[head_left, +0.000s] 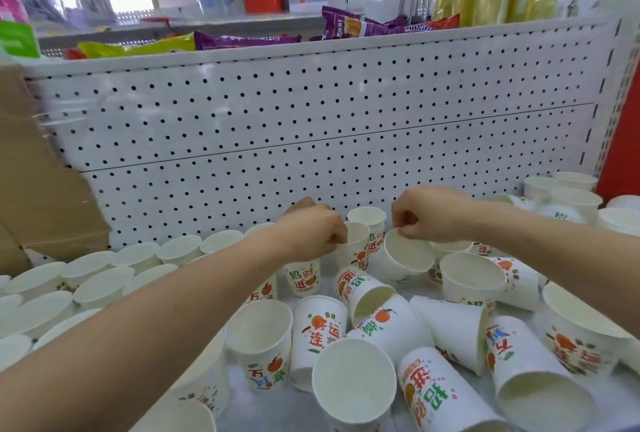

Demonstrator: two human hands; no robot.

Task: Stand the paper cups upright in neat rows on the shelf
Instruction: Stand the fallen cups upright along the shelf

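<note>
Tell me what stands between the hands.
Head view: two upright paper cups: the front cup, its rim pinched by the left hand, and the back cup. The right hand pinches a tilted cup.

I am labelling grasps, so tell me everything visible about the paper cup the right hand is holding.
The tilted cup is white and looks like paper, with a rolled rim. Its empty inside is turned toward the camera, and a trace of print shows low on its wall. It leans rather than stands, among fallen cups. The right hand pinches its upper rim with curled fingers. Whether its base touches the shelf is hidden. Beside it stands the upright cup that the left hand grips.
</note>
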